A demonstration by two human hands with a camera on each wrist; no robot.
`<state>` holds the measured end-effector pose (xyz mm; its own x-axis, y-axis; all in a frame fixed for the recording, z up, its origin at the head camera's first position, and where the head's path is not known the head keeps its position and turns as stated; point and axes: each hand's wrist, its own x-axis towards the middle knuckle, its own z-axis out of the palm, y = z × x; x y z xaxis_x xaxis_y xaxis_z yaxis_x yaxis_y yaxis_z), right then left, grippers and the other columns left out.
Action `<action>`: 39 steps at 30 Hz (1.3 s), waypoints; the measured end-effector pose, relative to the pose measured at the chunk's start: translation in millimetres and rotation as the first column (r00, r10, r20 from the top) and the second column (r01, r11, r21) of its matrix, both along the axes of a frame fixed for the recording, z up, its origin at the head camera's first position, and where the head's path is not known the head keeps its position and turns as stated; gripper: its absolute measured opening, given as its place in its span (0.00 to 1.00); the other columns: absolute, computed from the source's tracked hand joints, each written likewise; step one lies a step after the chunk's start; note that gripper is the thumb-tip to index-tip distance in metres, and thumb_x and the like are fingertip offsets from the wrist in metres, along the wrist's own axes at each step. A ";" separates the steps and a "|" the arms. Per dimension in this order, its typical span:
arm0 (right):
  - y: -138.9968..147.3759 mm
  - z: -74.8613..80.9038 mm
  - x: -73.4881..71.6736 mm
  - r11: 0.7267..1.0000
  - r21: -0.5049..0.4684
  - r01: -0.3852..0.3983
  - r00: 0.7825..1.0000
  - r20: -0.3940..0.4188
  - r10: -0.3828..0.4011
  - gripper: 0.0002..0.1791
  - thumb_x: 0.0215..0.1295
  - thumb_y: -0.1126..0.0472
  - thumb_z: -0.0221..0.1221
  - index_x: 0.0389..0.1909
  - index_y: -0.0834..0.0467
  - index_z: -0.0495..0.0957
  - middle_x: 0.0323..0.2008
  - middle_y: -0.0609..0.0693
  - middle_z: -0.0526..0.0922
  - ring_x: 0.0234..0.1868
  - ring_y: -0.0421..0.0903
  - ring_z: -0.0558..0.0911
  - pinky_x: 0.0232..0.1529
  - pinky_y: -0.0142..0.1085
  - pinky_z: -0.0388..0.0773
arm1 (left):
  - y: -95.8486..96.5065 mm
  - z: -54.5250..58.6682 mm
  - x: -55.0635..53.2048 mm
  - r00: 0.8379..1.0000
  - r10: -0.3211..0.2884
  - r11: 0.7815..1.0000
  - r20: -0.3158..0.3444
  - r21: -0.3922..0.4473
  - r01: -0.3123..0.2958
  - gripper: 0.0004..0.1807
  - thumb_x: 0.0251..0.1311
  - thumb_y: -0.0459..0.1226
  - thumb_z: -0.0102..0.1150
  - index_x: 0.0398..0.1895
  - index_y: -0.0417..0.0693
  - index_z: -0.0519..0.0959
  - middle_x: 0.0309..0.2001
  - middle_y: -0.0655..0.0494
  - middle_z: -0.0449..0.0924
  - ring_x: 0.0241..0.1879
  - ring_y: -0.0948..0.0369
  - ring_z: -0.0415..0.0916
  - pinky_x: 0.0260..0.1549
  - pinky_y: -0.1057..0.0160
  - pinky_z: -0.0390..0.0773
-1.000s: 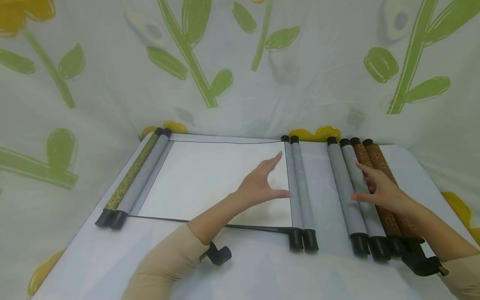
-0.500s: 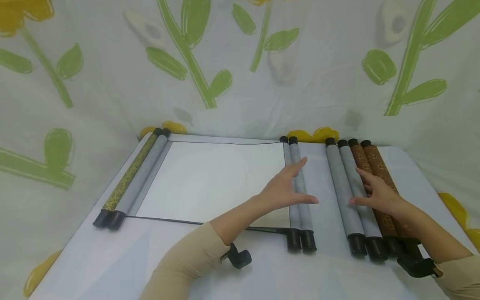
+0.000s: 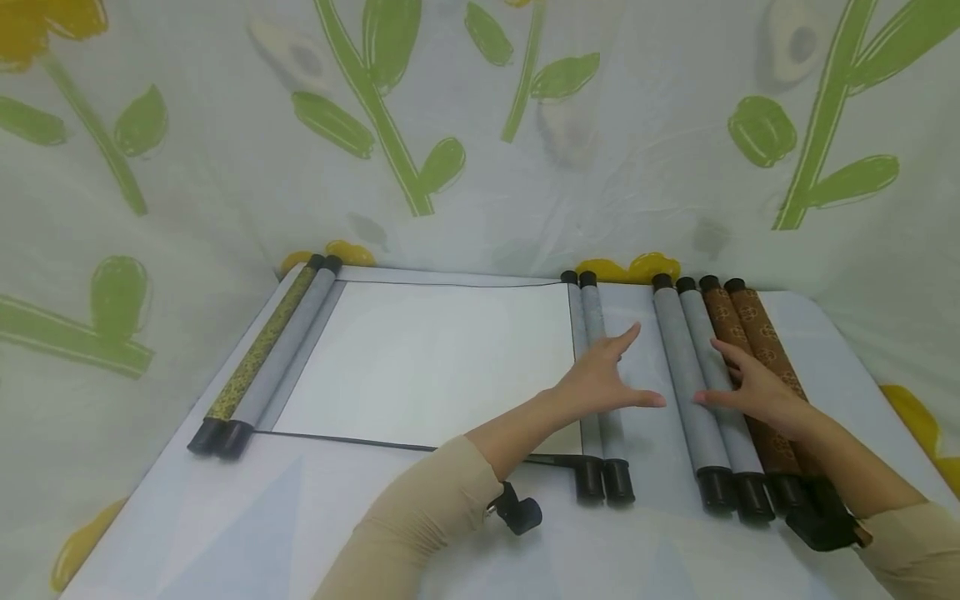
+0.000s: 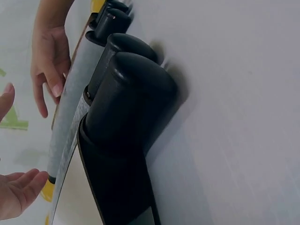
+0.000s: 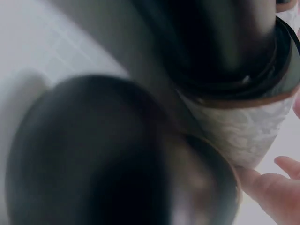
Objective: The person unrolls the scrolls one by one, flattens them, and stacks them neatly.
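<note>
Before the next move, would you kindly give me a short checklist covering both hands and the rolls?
1. Left hand free: ok, it holds nothing.
2. Right hand off the grey rolls beneath it: cannot tell, contact is unclear.
3. Brown rolls fully visible: not ok, the right arm hides part of them.
4. White sheet spread out: ok.
5. Yellow-patterned roll beside a grey roll at the sheet's left end: ok.

The white sheet (image 3: 435, 358) looks like matt paper, the black end caps (image 4: 133, 96) smooth plastic.
</note>
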<state>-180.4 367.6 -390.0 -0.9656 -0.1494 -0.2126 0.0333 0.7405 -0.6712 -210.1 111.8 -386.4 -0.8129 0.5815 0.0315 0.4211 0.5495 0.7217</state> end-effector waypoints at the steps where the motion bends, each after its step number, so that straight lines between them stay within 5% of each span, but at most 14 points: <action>1: -0.5 -1.2 -0.3 1.000 -0.013 0.013 1.000 0.008 -0.013 0.55 0.59 0.52 0.64 0.73 0.65 0.35 0.70 0.74 0.40 0.63 0.81 0.48 0.53 0.71 0.58 | 2.7 -1.6 -0.5 1.000 0.008 1.000 -0.006 -0.004 -0.008 0.56 0.45 0.60 0.67 0.75 0.64 0.46 0.67 0.54 0.63 0.59 0.63 0.69 0.52 0.66 0.73; 6: -0.4 -4.0 -1.3 0.996 -0.076 0.051 0.998 0.046 -0.048 0.53 0.61 0.53 0.62 0.74 0.63 0.36 0.71 0.72 0.37 0.64 0.80 0.44 0.53 0.72 0.54 | 20.1 -8.4 3.9 1.000 0.017 1.000 0.001 -0.017 -0.017 0.56 0.45 0.61 0.66 0.75 0.62 0.47 0.66 0.53 0.65 0.57 0.64 0.71 0.46 0.69 0.75; 13: 0.1 -3.0 -3.5 0.986 -0.144 0.082 0.993 0.091 -0.070 0.53 0.61 0.55 0.63 0.74 0.62 0.35 0.71 0.73 0.31 0.65 0.79 0.38 0.57 0.71 0.49 | 50.8 -17.7 18.7 0.993 0.042 0.997 0.106 0.054 -0.048 0.48 0.50 0.56 0.66 0.73 0.57 0.55 0.63 0.54 0.67 0.52 0.68 0.72 0.38 0.74 0.73; 21: -2.6 -3.5 -0.3 0.978 -0.185 0.093 0.992 0.103 -0.075 0.52 0.61 0.56 0.62 0.73 0.62 0.36 0.70 0.74 0.30 0.67 0.77 0.37 0.58 0.71 0.45 | 68.7 -28.6 25.5 0.979 0.077 0.992 0.191 0.080 -0.093 0.51 0.47 0.55 0.69 0.73 0.54 0.56 0.66 0.53 0.65 0.63 0.62 0.65 0.51 0.67 0.72; 26: -11.8 -5.0 2.7 0.967 -0.222 0.128 0.985 0.141 -0.098 0.52 0.60 0.57 0.63 0.74 0.60 0.37 0.70 0.74 0.32 0.68 0.75 0.38 0.59 0.71 0.44 | 67.9 -37.2 30.9 0.957 0.092 0.979 0.276 0.152 -0.139 0.48 0.48 0.52 0.70 0.71 0.51 0.59 0.66 0.54 0.65 0.64 0.63 0.64 0.54 0.67 0.70; 31: -15.1 -10.2 3.9 0.949 -0.280 0.143 0.980 0.177 -0.096 0.49 0.63 0.58 0.60 0.74 0.56 0.36 0.70 0.72 0.29 0.68 0.73 0.36 0.59 0.69 0.46 | 64.9 -38.6 31.9 0.954 0.086 0.969 0.287 0.198 -0.147 0.44 0.50 0.50 0.68 0.70 0.49 0.61 0.66 0.52 0.66 0.64 0.63 0.64 0.55 0.68 0.69; 39: -10.6 -16.0 8.9 0.823 -0.546 0.159 0.955 0.295 0.011 0.44 0.69 0.63 0.52 0.75 0.42 0.34 0.70 0.63 0.17 0.68 0.67 0.30 0.61 0.61 0.45 | 63.3 -33.4 27.3 0.909 0.010 0.940 0.416 0.306 -0.150 0.39 0.58 0.47 0.63 0.72 0.56 0.58 0.69 0.59 0.61 0.65 0.65 0.61 0.56 0.67 0.68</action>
<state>-171.5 357.0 -406.0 -0.8933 -0.2546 -0.3704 0.3166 0.2283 -0.9207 -182.8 175.1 -419.8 -0.8387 0.5280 -0.1334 0.0203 0.2750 0.9612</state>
